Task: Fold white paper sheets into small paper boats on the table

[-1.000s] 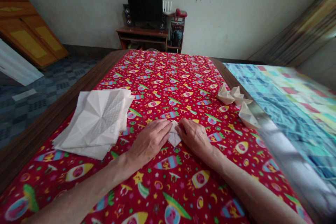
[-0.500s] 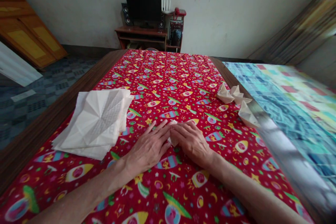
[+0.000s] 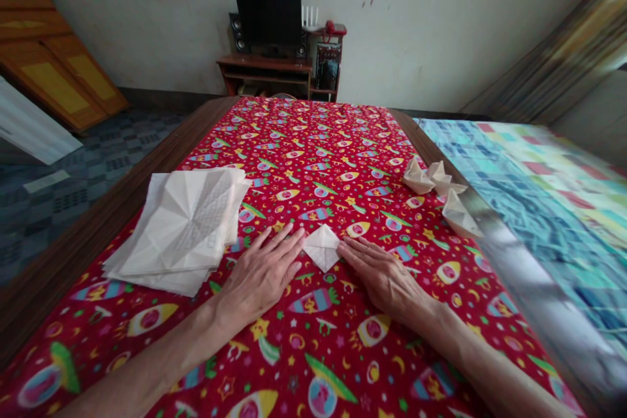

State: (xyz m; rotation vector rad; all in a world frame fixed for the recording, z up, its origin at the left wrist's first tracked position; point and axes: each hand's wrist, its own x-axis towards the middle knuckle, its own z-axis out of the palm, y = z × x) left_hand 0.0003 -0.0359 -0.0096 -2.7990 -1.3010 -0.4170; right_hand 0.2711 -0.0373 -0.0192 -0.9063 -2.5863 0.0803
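Note:
A small folded paper square [image 3: 323, 249] lies flat on the red patterned cloth [image 3: 313, 163], turned so that it looks like a diamond. Just left of it my left hand [image 3: 267, 268] rests palm down, fingers spread, the fingertips close to its left corner. On the other side my right hand [image 3: 377, 268] lies flat with its fingers stretched out, their tips at the paper's right corner. Neither hand grips anything. To the left is a stack of creased paper sheets [image 3: 181, 222]; the top one has star-like fold lines.
Several pointed folded-paper pieces, one a paper boat shape [image 3: 458, 214], stand by the table's right edge. Beyond that edge is a bed with a checked cover [image 3: 509, 176]. A monitor [image 3: 268, 26] on a brown desk [image 3: 264, 64] stands at the far wall.
My hands have moved apart, left and right, off the folded paper. It was mostly covered before and now shows as a whole diamond. The view has tilted slightly.

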